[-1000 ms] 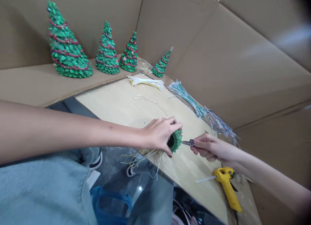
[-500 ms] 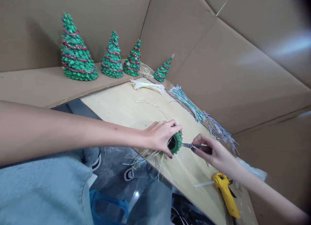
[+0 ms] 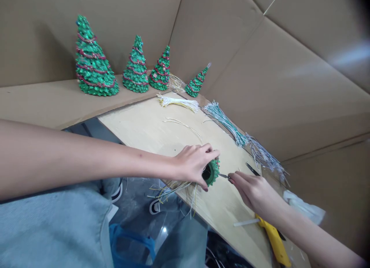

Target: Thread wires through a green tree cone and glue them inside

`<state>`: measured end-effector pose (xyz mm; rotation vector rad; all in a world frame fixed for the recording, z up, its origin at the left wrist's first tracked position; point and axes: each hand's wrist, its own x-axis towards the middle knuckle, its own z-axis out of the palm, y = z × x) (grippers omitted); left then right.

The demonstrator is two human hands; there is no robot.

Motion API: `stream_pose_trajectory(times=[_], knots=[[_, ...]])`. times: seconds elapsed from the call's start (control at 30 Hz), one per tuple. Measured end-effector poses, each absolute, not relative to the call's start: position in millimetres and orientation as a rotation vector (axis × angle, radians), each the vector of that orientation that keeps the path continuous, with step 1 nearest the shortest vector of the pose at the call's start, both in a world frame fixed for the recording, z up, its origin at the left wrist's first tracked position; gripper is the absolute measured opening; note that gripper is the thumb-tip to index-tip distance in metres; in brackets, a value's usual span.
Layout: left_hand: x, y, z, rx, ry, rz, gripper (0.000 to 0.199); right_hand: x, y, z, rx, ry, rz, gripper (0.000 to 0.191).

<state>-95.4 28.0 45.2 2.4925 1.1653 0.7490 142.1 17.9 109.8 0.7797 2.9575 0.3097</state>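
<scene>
My left hand (image 3: 195, 164) is wrapped round a small green Christmas tree (image 3: 213, 172), lying on its side with its hollow base toward the right. Pale and yellow wires (image 3: 170, 192) trail beneath that hand over the table edge. My right hand (image 3: 254, 191) is closed in a pinch on a slim pointed metal tool (image 3: 223, 176), its tip close to the tree's rim. A dark pointed piece (image 3: 252, 168) shows behind the right hand; I cannot tell whether it belongs to the same tool.
Trees of several sizes, the largest (image 3: 95, 63) at left, stand along the cardboard ledge (image 3: 43, 102). White-yellow (image 3: 179, 103), green-white (image 3: 227, 123) and clear-looking wire bundles (image 3: 266, 156) line the table's far side. A yellow glue gun (image 3: 274, 241) lies under my right forearm.
My right hand has turned palm down and shifted slightly right and down. The dark piece behind it has come into view. My left hand keeps its hold on the tree.
</scene>
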Motion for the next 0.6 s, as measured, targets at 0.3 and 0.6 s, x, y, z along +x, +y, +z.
stream_pose_trajectory(times=[0.3, 0.6], knots=[[-95, 23, 50, 2.565, 1.121, 0.697, 0.086, 132, 37, 122, 1.720, 1.818, -1.570, 0.053], [-92, 40, 43, 2.608, 1.158, 0.751, 0.088, 133, 40, 113, 1.869, 1.926, -1.611, 0.053]])
